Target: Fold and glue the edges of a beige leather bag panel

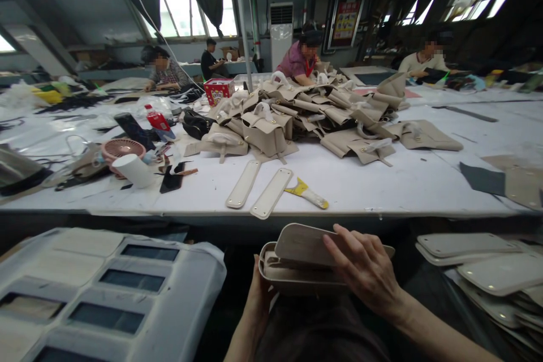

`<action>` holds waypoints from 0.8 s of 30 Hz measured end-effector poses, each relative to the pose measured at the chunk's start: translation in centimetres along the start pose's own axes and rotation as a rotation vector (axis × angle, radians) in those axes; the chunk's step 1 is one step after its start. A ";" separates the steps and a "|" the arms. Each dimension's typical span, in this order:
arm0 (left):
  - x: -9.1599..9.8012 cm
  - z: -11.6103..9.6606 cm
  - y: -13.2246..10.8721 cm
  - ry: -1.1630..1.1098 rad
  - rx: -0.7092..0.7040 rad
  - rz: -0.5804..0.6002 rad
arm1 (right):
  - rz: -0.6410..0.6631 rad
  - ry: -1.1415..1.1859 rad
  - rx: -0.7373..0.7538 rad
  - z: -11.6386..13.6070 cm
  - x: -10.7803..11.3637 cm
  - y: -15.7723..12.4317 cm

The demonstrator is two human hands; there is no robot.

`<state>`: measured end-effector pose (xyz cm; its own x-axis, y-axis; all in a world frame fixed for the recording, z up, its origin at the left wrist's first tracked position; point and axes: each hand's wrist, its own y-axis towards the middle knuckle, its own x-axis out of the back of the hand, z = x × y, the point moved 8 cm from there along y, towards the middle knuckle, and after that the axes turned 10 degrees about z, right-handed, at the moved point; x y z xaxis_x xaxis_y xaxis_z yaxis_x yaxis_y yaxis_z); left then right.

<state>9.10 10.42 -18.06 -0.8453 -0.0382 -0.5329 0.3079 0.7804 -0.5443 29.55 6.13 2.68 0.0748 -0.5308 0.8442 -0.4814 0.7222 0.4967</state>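
In my lap, below the table's front edge, is a beige leather-like bag body with its opening facing up and folded material inside. My left hand grips its left end, the thumb upright along the side and the other fingers mostly hidden underneath. A flat beige panel with rounded corners lies tilted over the opening. My right hand holds this panel, fingers across its upper face and thumb hidden. Just beyond, two pale strips with rivets, a left strip and a right strip, lie beside a yellow-and-white tool.
A heap of beige bags covers the middle of the white table. Stacked riveted panels are at my right. A pale tray-like stand with rectangular openings is at my left. A pink fan stands on the table; several people work beyond.
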 end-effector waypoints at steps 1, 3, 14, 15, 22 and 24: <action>0.0 0.1 0.0 -0.010 0.009 -0.005 | 0.022 -0.034 0.012 -0.1 -0.1 -0.2; 0.0 0.1 -0.1 -0.023 0.011 -0.014 | 0.066 -0.090 0.032 -0.3 -0.4 -0.6; 0.7 0.2 0.1 0.000 0.012 -0.024 | 0.459 0.187 0.087 1.1 -4.6 0.7; 0.9 0.2 0.2 0.006 0.013 -0.023 | 0.535 0.267 0.060 0.7 -5.1 0.7; 0.0 1.1 1.1 -0.094 0.036 0.156 | 0.941 0.728 0.085 -0.1 -5.6 2.3; 0.4 1.0 0.9 -0.077 0.044 0.085 | 1.003 0.790 0.072 -0.1 -6.4 2.9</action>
<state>9.50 10.53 -19.42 -0.7795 -0.0222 -0.6261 0.3978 0.7545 -0.5220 27.74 11.65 -1.21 0.1376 0.6548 0.7432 -0.6722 0.6128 -0.4155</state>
